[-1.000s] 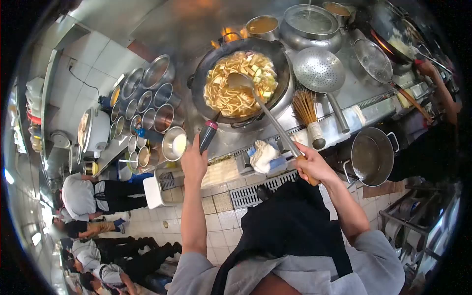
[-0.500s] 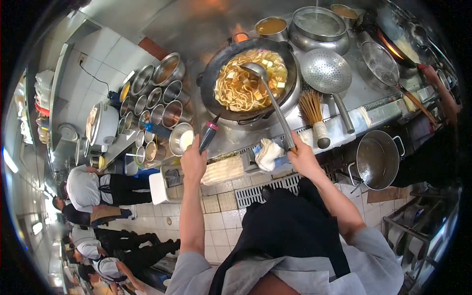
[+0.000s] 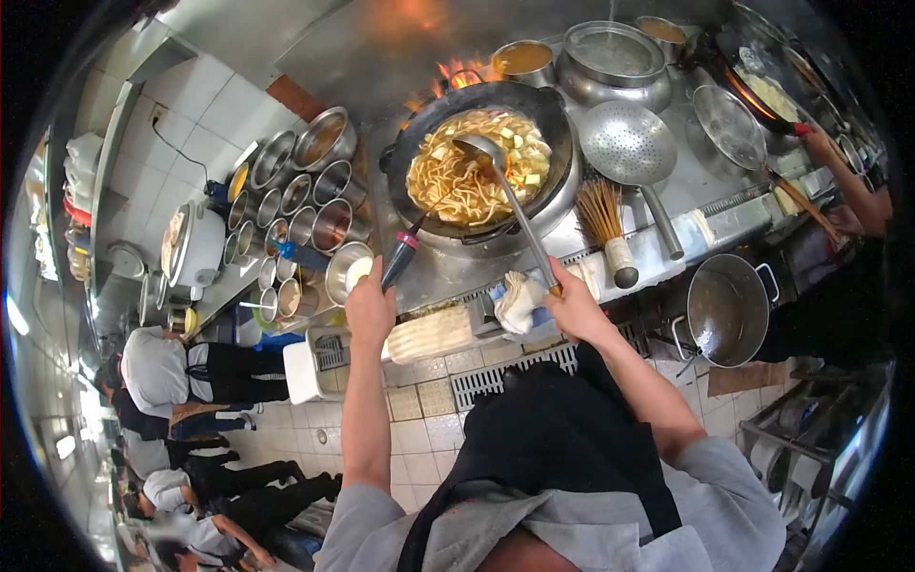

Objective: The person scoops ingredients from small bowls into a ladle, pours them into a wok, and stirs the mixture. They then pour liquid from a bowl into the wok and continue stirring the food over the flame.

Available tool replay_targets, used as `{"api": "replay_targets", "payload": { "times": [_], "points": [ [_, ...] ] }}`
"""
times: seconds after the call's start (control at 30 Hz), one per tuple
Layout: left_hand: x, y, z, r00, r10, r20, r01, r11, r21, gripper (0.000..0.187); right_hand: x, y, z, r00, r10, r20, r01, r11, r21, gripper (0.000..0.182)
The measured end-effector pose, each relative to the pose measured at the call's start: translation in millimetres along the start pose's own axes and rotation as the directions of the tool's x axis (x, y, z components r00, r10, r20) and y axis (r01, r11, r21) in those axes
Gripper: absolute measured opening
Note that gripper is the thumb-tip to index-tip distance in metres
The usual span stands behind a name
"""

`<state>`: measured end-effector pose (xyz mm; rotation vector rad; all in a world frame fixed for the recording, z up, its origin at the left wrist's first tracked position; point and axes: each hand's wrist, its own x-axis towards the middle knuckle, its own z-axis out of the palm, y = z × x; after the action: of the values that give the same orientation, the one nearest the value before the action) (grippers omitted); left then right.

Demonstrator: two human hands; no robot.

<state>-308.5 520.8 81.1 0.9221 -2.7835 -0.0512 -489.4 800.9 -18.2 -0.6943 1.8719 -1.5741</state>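
Note:
My left hand (image 3: 370, 307) grips a squeeze bottle (image 3: 400, 259) of dark liquid, its nozzle tilted toward the wok (image 3: 404, 162). A thin dark stream runs from the tip to the noodles (image 3: 446, 181). Wrapped around the handle of a long metal ladle (image 3: 519, 214), my right hand (image 3: 578, 307) is closed. The ladle's bowl rests among noodles, broth and pale yellow cubes. Flames (image 3: 459, 76) rise behind the wok's far rim. Just left of the bottle, a metal bowl (image 3: 343, 272) holds something white.
Right of the wok lie a perforated strainer (image 3: 629, 143) and a bamboo brush (image 3: 605, 219). Metal seasoning pots (image 3: 334, 183) crowd the left. A large pot (image 3: 729, 310) stands low at right. Another person's hand (image 3: 822, 143) holds a pan (image 3: 753, 91). Several people stand at lower left.
A dark stream now comes from the bottle. The ladle has moved slightly left, the wok's near side looks lower, and the flames have grown.

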Motion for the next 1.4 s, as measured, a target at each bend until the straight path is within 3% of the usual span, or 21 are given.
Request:
{"api": "replay_targets", "payload": {
  "times": [0.03,0.1,0.13,0.27,0.37,0.43,0.5,0.53,0.63,0.67,0.77,0.8,0.87,0.93,1.0,1.07,1.17,1.23,1.3,1.33,1.4],
  "points": [
    [1.9,1.2,0.5,1.000,0.001,0.005,-0.001,1.000,-0.001,0.057,-1.0,-10.5,-2.1,0.994,0.101,0.039,-0.106,0.983,0.150,0.065],
    [5.8,-1.1,-1.6,1.000,0.017,0.002,-0.017,1.000,0.005,0.057,3.4,-30.5,-17.4,0.910,0.338,0.242,-0.415,0.758,0.503,0.063],
    [7.4,-1.8,-1.0,0.999,0.033,-0.002,-0.033,0.999,0.006,0.056,0.7,-42.0,-31.1,0.890,0.311,0.333,-0.455,0.626,0.633,0.061],
    [13.0,1.8,-1.2,1.000,0.024,-0.004,-0.024,1.000,-0.013,0.056,-9.6,-42.7,-21.1,0.983,0.170,0.066,-0.175,0.982,0.078,0.061],
    [16.9,4.6,0.9,1.000,0.024,-0.006,-0.024,1.000,-0.004,0.056,9.5,20.2,7.2,0.970,-0.206,-0.127,0.170,0.954,-0.246,0.061],
    [16.9,6.6,0.7,1.000,0.008,0.006,-0.008,1.000,0.009,0.056,9.7,-9.7,0.6,0.998,0.062,0.008,-0.063,0.989,0.137,0.065],
    [19.3,13.3,0.2,1.000,-0.020,0.023,0.020,1.000,0.010,0.055,17.0,-36.3,-19.7,0.928,0.298,0.223,-0.370,0.807,0.461,0.069],
    [19.8,15.6,1.0,1.000,-0.012,0.022,0.012,1.000,0.021,0.055,23.6,-29.0,-33.4,0.899,0.281,0.336,-0.431,0.708,0.559,0.070],
    [19.1,19.9,3.9,1.000,-0.012,0.005,0.012,0.999,0.037,0.054,12.7,-45.7,-44.9,0.959,0.206,0.193,-0.226,0.971,0.084,0.066],
    [18.7,22.4,4.5,1.000,-0.020,-0.007,0.021,0.999,0.031,0.054,10.8,-41.8,-38.6,0.979,0.167,0.120,-0.174,0.983,0.054,0.065],
    [16.5,28.9,2.4,0.999,-0.032,-0.019,0.033,0.999,0.037,0.053,16.2,-35.6,-26.6,0.966,0.208,0.155,-0.226,0.968,0.107,0.064],
    [15.6,30.9,0.6,0.999,-0.033,-0.013,0.034,0.998,0.054,0.053,20.1,-34.2,-26.3,0.963,0.161,0.215,-0.218,0.936,0.276,0.063],
    [16.5,34.5,-2.0,0.999,-0.035,-0.016,0.036,0.996,0.076,0.054,28.9,-33.8,-46.5,0.885,0.248,0.394,-0.446,0.696,0.563,0.063],
    [11.8,35.8,-1.3,0.999,-0.046,-0.016,0.047,0.995,0.087,0.054,35.9,-33.5,-66.2,0.806,0.272,0.526,-0.590,0.448,0.672,0.063],
    [7.8,37.5,-2.5,0.998,-0.063,-0.021,0.065,0.994,0.084,0.055,34.5,-28.9,-58.7,0.881,0.228,0.415,-0.417,0.787,0.455,0.065],
    [5.8,45.1,-8.0,0.991,-0.131,-0.001,0.131,0.991,0.030,0.056,27.2,-14.2,-44.4,0.965,0.093,0.246,-0.138,0.975,0.172,0.066],
    [4.0,32.5,-0.8,0.999,-0.050,-0.020,0.052,0.995,0.091,0.055,22.1,33.1,-9.2,0.950,-0.311,-0.029,0.281,0.892,-0.355,0.069],
    [4.3,30.6,-2.4,0.999,-0.047,-0.015,0.048,0.996,0.081,0.056,23.0,9.2,-9.6,0.996,-0.065,0.068,0.066,0.998,-0.009,0.067],
    [5.0,29.5,-0.7,0.999,-0.038,-0.026,0.039,0.997,0.060,0.056,22.0,-39.6,-36.0,0.916,0.224,0.332,-0.312,0.919,0.242,0.065],
    [6.3,27.1,0.7,0.999,-0.028,-0.038,0.030,0.998,0.049,0.057,22.2,-46.6,-44.8,0.897,0.257,0.359,-0.326,0.934,0.146,0.063],
    [8.3,23.6,2.6,0.999,-0.016,-0.047,0.018,0.999,0.046,0.058,10.6,-36.7,-32.7,0.976,0.148,0.158,-0.144,0.989,-0.039,0.062]
  ]
}}
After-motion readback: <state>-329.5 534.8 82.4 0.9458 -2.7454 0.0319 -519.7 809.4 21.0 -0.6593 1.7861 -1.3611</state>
